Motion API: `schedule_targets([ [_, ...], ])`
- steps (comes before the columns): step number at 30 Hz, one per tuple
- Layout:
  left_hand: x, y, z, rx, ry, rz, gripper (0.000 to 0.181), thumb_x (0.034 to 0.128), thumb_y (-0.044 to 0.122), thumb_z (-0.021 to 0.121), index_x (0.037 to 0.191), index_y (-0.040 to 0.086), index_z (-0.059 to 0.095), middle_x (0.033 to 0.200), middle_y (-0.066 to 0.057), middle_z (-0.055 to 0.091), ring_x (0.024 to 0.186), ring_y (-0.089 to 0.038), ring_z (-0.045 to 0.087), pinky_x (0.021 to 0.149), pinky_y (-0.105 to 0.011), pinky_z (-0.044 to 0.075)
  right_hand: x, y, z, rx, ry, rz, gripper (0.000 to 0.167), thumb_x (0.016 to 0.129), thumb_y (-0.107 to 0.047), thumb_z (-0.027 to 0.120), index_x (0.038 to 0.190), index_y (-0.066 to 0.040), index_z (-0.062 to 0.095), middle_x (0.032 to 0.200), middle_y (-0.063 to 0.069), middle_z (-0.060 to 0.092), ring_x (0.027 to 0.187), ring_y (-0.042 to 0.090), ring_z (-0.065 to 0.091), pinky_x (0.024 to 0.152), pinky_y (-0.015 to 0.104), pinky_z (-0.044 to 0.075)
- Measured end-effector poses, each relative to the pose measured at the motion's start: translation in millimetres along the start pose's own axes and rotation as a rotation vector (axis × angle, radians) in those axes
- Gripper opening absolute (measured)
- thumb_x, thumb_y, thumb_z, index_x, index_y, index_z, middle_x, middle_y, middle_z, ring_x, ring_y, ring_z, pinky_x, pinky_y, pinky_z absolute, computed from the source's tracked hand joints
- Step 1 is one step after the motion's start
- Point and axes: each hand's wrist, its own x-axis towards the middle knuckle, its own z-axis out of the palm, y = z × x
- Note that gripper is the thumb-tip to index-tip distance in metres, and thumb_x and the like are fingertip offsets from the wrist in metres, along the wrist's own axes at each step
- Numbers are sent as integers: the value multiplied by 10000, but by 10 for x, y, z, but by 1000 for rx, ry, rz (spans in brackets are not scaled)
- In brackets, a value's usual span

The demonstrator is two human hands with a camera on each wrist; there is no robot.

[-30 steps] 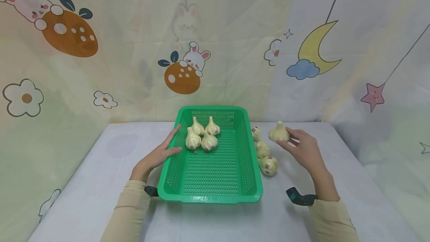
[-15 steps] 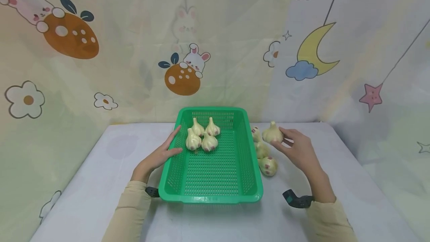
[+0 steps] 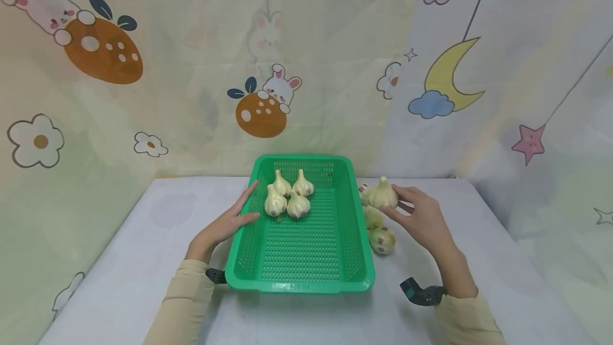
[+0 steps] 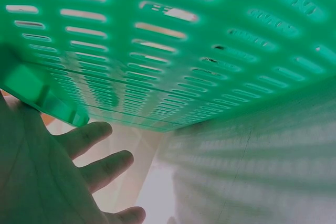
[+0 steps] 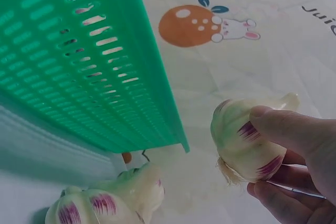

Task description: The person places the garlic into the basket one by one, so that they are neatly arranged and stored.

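Right hand [image 3: 421, 220] has a garlic bulb [image 3: 381, 196] in a pinch, thumb on one side, fingers on the other; gap is only as wide as the bulb. Bulb is outside the green basket [image 3: 301, 286], near its right wall, neck up in the head view. Right wrist view shows purple patches on it and a root tuft at the base. Left hand [image 3: 222, 230] is spread wide at the basket's left rim, thumb and index over the edge, three fingers straight and apart along the outside; steadying grip or just contact, can't tell. Inside the basket: four bulbs [image 3: 275, 202], clustered toward the far left corner, necks up. Three loose bulbs [image 3: 382, 240] on the white table [image 3: 129, 281], in a row along the basket's right side; farthest one partly hidden behind the held bulb, whether those two touch, can't tell. Dark wrist camera [image 3: 422, 293] on the right forearm, beige sleeves [image 3: 184, 297], cartoon-print backdrop [image 3: 330, 73] behind.
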Motion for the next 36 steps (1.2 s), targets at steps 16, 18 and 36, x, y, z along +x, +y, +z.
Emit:
schedule_targets([
  [16, -41, -3, -3, -16, -3, -1, 745, 977, 315, 491, 1530, 352, -7, 1608, -40, -78, 1468, -355, -73, 1091, -694, 69, -47, -188, 95, 8, -2, -88, 599, 798, -229, 770, 1295, 31, 561, 1165, 186, 623, 1045, 325, 636, 802, 346, 549],
  [18, -32, 8, 1, -21, -5, 3, 743, 978, 296, 488, 1531, 349, -7, 1608, -39, -77, 1468, -352, -73, 1094, -690, 66, -48, -197, 95, 13, -2, -100, 590, 797, -217, 770, 1289, 37, 564, 1163, 184, 625, 1045, 325, 638, 799, 338, 550],
  [36, 16, -27, 10, -36, 0, 18, 751, 981, 282, 490, 1534, 331, -15, 1608, -19, -74, 1474, -324, -64, 1112, -666, 64, 97, -352, 97, 32, -109, -117, 622, 809, -239, 759, 1339, -7, 529, 1226, 164, 601, 1060, 284, 633, 826, 328, 548],
])
